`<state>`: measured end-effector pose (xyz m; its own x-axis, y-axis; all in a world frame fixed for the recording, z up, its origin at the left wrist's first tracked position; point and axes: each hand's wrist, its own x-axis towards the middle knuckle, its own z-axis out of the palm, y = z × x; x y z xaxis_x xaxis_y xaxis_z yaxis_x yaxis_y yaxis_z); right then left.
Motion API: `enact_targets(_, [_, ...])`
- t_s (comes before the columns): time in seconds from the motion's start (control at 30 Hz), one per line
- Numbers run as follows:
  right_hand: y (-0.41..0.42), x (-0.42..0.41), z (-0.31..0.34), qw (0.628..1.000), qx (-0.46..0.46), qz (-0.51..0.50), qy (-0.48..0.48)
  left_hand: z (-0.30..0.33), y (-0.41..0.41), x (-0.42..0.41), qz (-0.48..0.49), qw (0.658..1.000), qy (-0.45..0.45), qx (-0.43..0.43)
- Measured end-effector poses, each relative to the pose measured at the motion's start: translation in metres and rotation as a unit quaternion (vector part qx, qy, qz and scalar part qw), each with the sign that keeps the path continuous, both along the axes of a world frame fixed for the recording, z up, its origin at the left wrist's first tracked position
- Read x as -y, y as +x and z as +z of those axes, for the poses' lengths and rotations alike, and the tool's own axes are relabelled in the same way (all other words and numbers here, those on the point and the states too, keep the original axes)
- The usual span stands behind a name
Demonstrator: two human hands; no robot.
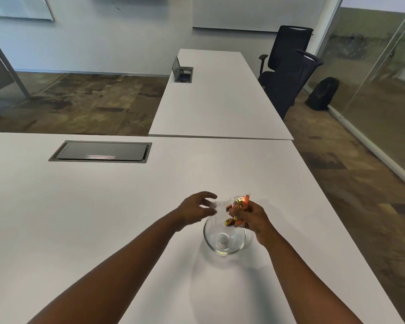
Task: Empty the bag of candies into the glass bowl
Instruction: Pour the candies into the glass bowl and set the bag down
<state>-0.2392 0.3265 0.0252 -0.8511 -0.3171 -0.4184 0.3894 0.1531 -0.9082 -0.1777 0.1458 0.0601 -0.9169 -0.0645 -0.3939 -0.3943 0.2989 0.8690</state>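
A clear glass bowl [225, 240] stands on the white table [103, 218], and nothing lies on its bottom. Just above its far rim hangs a clear plastic bag [222, 203] with orange and gold wrapped candies [240, 203] inside. My right hand [255, 218] grips the bag's right end, over the bowl's right rim. My left hand [197, 210] pinches the bag's left end with thumb and fingers, the other fingers spread. Some candies [230, 221] sit low in the bag at the bowl's rim; whether they have left the bag I cannot tell.
A shut grey cable hatch [101, 151] is set into the table at the far left. A second white table [218, 99] with an open cable box [182, 73] joins beyond. Two black office chairs [288, 73] and a black backpack [323, 93] stand at the right by a glass wall.
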Motion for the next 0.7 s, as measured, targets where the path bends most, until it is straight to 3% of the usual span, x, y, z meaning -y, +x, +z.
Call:
enact_targets(0.1, [0.002, 0.002, -0.004, 0.996, -0.057, 0.015, 0.060, -0.019, 0.006, -0.015, 0.059, 0.991, -0.112, -0.051])
enact_targets(0.2, [0.002, 0.002, -0.009, 0.983, -0.110, 0.039, 0.138, -0.033, 0.010, -0.023, 0.053, 0.979, -0.188, -0.059])
enact_targets(0.7, [-0.002, -0.003, -0.004, 0.947, -0.196, 0.101, 0.232, -0.047, 0.011, -0.020, 0.067, 0.973, -0.220, -0.023])
